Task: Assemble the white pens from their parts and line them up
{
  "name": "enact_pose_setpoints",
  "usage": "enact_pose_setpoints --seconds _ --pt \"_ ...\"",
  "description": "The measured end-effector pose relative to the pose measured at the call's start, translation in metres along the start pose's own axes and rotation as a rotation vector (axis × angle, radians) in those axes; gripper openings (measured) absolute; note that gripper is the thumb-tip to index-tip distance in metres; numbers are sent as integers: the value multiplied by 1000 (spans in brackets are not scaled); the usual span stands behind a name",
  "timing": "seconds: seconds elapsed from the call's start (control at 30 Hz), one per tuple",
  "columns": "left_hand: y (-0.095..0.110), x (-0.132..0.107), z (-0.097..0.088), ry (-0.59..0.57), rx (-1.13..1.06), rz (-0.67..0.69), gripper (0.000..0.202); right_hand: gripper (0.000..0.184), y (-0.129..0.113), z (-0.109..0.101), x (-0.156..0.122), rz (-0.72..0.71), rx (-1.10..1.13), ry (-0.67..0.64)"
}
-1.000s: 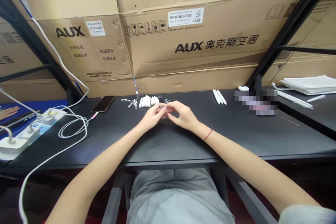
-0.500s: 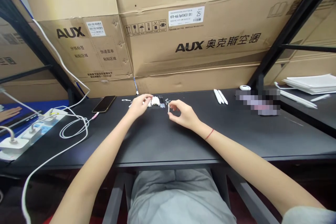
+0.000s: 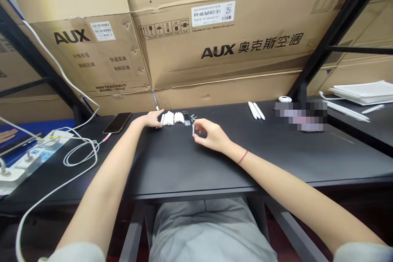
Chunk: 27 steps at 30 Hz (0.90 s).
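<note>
At the left end of a row of small white sticks point(image 3: 168, 118), my left hand point(image 3: 150, 119) rests near the desk with thumb and fingers apart. Nothing shows in its grip, though the far fingertips are partly hidden. To the right of the sticks lie a cluster of short white pieces point(image 3: 179, 118) and several thin dark-and-clear pieces point(image 3: 187, 119). A few tiny clear bits point(image 3: 193, 117) lie beside those. My right hand point(image 3: 212, 135) pinches a small, pale, narrow piece point(image 3: 193, 129) upright between thumb and fingertip, just in front of the bits; its exact kind is too small to tell.
A phone point(image 3: 118, 123) with a white cable and a power strip point(image 3: 37, 155) are on the left. White pens point(image 3: 256, 110), a white oval case point(image 3: 285, 99) and a paper stack point(image 3: 365, 92) are on the right. Large cardboard point(image 3: 221, 65) stands behind. Another person's hand point(image 3: 8, 135) shows far left.
My left hand has moved left from over the white pieces to their left end, uncovering the row of sticks. My right hand still holds the narrow piece. The view has shifted slightly.
</note>
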<state>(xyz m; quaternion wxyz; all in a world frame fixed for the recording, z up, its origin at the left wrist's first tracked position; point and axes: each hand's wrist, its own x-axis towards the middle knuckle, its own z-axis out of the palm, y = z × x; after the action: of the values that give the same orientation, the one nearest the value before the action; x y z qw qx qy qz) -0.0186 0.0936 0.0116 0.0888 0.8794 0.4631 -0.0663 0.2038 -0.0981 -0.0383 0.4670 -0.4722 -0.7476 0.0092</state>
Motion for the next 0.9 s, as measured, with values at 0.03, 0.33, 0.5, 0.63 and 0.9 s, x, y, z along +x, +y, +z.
enact_pose_setpoints --seconds 0.03,0.33,0.5,0.63,0.9 --pt "-2 2 1 5 -2 9 97 22 0 0 0 1 -2 -4" --pt "-8 8 5 36 13 51 90 21 -1 -2 0 24 -5 -57" --pt "-10 6 2 6 -16 54 89 20 -2 -3 0 20 -27 -88" --pt "-8 2 -1 -12 -39 44 89 19 -1 -2 0 19 -45 -91" --pt "-5 -8 -5 35 -17 40 82 19 0 -4 -1 16 -41 -102"
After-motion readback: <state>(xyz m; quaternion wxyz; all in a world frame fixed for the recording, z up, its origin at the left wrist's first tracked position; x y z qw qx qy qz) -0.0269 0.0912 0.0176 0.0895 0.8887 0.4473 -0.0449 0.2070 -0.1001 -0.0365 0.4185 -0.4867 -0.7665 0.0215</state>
